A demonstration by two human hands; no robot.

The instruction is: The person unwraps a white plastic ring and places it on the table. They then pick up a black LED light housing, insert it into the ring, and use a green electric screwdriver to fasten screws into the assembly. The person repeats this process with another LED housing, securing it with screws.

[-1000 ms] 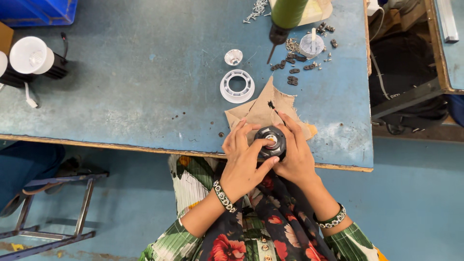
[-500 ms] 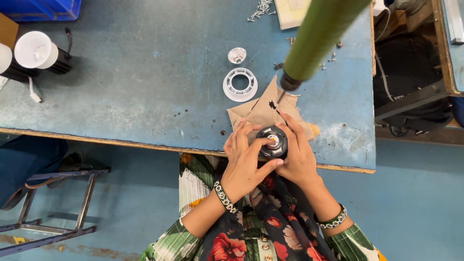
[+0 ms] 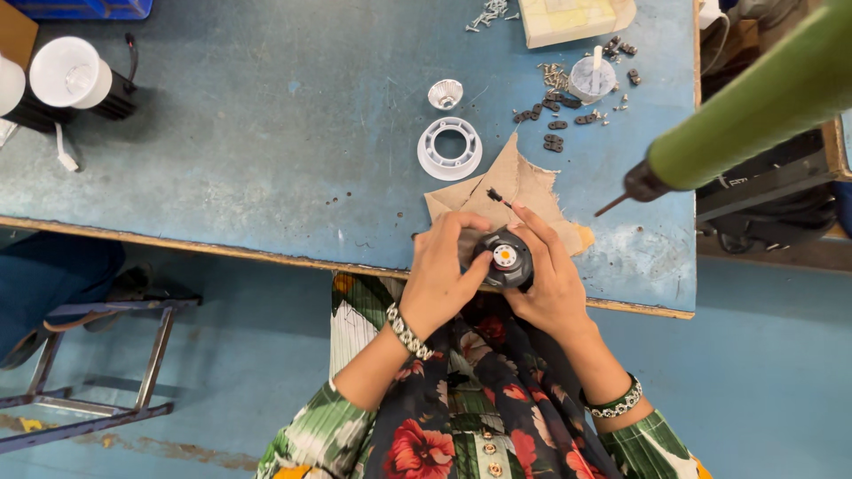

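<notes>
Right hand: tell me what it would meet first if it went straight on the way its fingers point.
Probably the brown paper scrap just beyond the right hand, then the white ring; heights are hard to judge from above.

Left hand [image 3: 444, 279] and right hand [image 3: 552, 282] meet at the body's front, fingers curled inward, wrists bent.

Left hand [image 3: 444, 275] and right hand [image 3: 552, 282] clasp a black lamp body [image 3: 502, 258] at the tabletop [image 3: 266, 160] edge; white ring [image 3: 450, 148] beyond; green screwdriver [image 3: 754, 111] hangs right.
</notes>
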